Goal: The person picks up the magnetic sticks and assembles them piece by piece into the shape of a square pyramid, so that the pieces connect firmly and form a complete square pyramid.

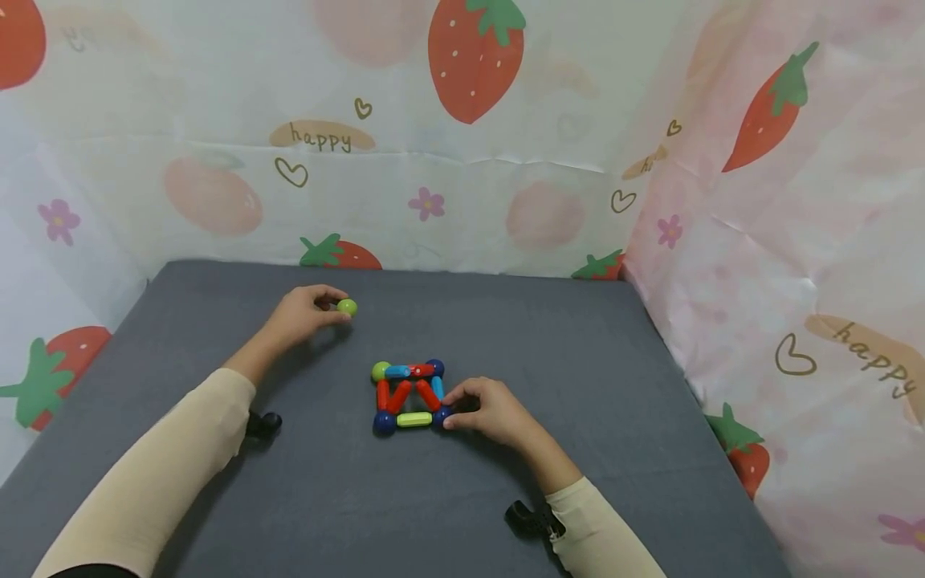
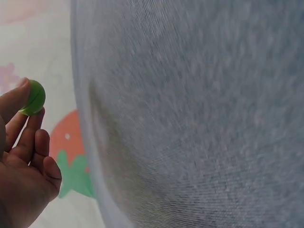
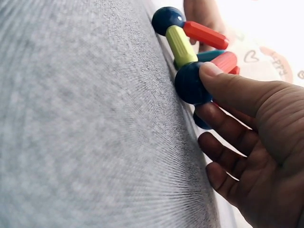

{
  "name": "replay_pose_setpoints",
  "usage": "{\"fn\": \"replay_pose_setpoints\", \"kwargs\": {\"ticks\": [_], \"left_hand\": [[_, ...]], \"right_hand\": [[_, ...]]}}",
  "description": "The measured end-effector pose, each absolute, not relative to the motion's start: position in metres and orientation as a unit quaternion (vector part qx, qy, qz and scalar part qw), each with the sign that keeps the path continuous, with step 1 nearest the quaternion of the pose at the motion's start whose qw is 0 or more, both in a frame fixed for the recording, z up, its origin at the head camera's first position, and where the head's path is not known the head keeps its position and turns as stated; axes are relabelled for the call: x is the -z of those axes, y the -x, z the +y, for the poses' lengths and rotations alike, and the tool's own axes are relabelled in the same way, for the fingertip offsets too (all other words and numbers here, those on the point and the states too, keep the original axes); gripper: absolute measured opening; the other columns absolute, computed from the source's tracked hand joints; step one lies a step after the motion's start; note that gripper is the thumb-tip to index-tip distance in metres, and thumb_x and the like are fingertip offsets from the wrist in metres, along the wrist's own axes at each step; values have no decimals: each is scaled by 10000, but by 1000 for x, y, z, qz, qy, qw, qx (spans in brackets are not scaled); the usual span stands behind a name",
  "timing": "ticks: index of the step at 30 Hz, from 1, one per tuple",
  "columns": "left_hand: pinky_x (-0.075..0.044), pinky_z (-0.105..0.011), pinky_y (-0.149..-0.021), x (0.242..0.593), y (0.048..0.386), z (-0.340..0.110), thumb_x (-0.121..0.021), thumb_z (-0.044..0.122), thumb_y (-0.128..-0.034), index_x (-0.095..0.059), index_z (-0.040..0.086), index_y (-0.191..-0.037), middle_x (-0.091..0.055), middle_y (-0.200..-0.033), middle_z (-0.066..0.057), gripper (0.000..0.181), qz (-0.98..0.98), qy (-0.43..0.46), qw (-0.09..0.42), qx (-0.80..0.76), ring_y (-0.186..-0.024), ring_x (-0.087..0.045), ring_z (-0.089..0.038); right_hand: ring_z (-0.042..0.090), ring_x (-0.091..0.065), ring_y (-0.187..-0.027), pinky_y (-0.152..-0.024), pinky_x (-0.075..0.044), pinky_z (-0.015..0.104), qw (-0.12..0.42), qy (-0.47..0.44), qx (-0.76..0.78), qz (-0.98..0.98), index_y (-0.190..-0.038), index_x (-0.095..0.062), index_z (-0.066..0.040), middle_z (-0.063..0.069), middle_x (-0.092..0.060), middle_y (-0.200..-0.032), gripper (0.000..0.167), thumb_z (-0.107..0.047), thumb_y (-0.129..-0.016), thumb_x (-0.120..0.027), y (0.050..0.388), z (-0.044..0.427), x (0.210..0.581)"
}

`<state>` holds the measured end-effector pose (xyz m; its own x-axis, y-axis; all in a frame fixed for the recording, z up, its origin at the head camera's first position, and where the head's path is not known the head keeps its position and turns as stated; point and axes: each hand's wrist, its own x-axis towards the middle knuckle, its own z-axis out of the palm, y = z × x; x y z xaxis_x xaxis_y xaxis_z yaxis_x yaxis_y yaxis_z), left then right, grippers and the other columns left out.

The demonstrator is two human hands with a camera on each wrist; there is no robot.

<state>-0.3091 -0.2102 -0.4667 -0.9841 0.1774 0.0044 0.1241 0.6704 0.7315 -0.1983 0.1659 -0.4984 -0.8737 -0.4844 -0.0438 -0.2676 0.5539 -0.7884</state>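
Note:
My left hand (image 1: 307, 311) pinches a lime green ball (image 1: 348, 307) between thumb and fingers, behind and left of a small structure of rods and balls. With thumb and fingertips, my right hand (image 1: 491, 409) pinches the dark blue ball (image 3: 192, 83) at the structure's near right corner. A yellow-green rod (image 1: 415, 419) joins it to another dark blue ball (image 1: 385, 423). Across the back, a green ball (image 1: 381, 371) and a dark blue ball (image 1: 434, 367) flank blue and red rods. Two red rods slant upward between the sides. The right hand partly covers the blue side rod (image 1: 437, 388).
A grey cloth (image 1: 347, 514) covers the table. Behind it and to the right hang curtains (image 1: 462, 193) printed with strawberries. A black device (image 1: 531, 520) is strapped to the right wrist, another (image 1: 264, 425) to the left.

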Motion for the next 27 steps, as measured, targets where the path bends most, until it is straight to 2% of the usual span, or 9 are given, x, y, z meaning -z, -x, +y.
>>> {"fn": "replay_pose_setpoints", "kwargs": {"ticks": [8, 20, 27], "left_hand": [[-459, -516, -957, 450, 288, -194, -750, 414, -940, -659, 166, -1329, -621, -1296, -105, 470, 912, -118, 23, -393, -1202, -535, -298], [-457, -420, -799, 432, 262, -173, -787, 438, -902, -690, 211, -1289, -626, -1220, -74, 459, 902, -156, 25, -401, -1169, -525, -337], [-458, -393, -777, 425, 246, -157, -796, 410, -900, -715, 211, -1250, -624, -1161, -57, 411, 900, -191, 18, -392, -1081, -517, -232]], "right_hand": [[104, -626, -964, -870, -528, 318, 128, 216, 419, 873, -1062, -772, -232, -89, -693, -1043, 236, -284, -849, -860, 200, 166, 499], [106, -626, -962, -860, -528, 317, 127, 220, 414, 874, -1064, -770, -241, -93, -690, -1047, 236, -289, -851, -858, 199, 166, 499], [115, -620, -959, -848, -527, 318, 125, 220, 416, 873, -1067, -773, -238, -92, -686, -1045, 237, -295, -853, -855, 198, 167, 500]]}}
